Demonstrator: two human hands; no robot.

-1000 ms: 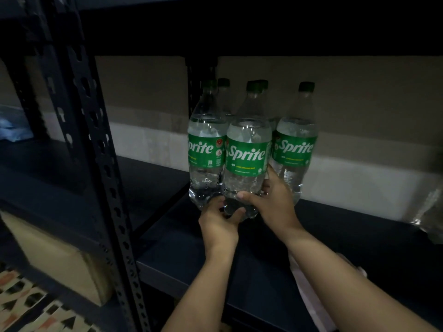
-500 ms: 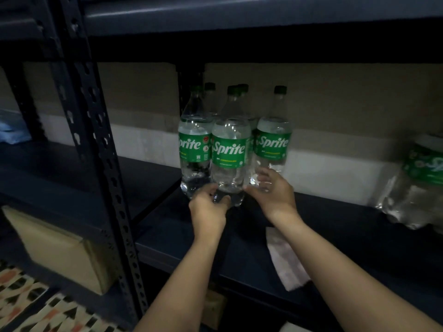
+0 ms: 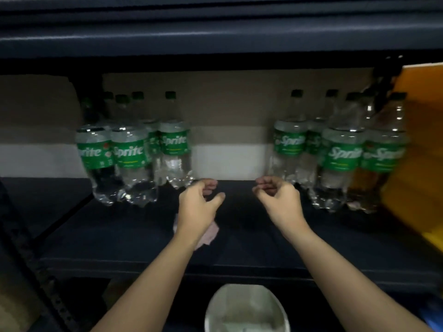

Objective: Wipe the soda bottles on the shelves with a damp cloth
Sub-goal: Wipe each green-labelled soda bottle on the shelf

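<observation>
Two clusters of clear Sprite bottles with green labels and caps stand on the dark shelf (image 3: 239, 245): a left group (image 3: 134, 152) and a right group (image 3: 340, 152). My left hand (image 3: 199, 204) hovers over the gap between them, just right of the left group, fingers loosely curled and holding nothing. My right hand (image 3: 278, 197) hovers just left of the right group, also loosely curled and empty. A pale cloth (image 3: 211, 232) lies on the shelf, mostly hidden under my left wrist.
An orange box (image 3: 417, 164) stands at the shelf's right end, against the right bottles. A pale round basin (image 3: 247, 310) sits below the shelf's front edge. A perforated upright post (image 3: 31, 264) runs down the left. Another shelf board (image 3: 215, 37) hangs overhead.
Both hands have let go of the left bottle group and moved right into the gap. The view has swung right, showing the right group and the orange box.
</observation>
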